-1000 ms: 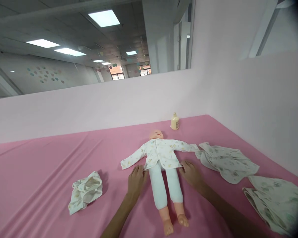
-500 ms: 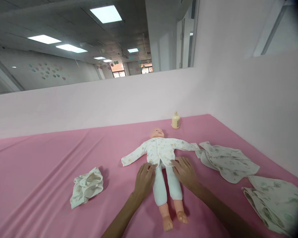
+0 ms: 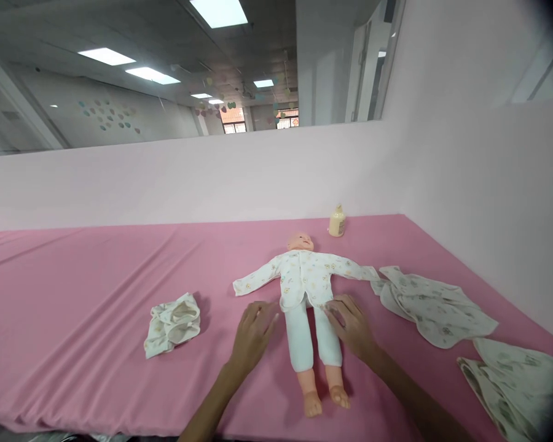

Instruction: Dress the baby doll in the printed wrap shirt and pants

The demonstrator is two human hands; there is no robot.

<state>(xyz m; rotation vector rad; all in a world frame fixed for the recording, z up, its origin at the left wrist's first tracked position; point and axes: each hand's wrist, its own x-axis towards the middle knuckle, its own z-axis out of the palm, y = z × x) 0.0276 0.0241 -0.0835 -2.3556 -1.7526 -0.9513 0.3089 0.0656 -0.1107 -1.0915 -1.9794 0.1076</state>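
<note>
Clock positions are read from the doll (image 3: 300,344), which is laid on the worktop (image 3: 96,270), head at 12, and dressed in a jacket (image 3: 295,279). The left hand (image 3: 251,334), at 8, is held released beside the jacket. The right hand (image 3: 356,328) is placed by the jacket's lower edge at 4; whether anything is grasped cannot be told. The bottle (image 3: 337,221) is stood at 1, a crumpled garment (image 3: 172,325) at 9.

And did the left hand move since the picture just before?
Yes. Against the doll, the left hand has moved left, from over the shirt to beside it.
</note>
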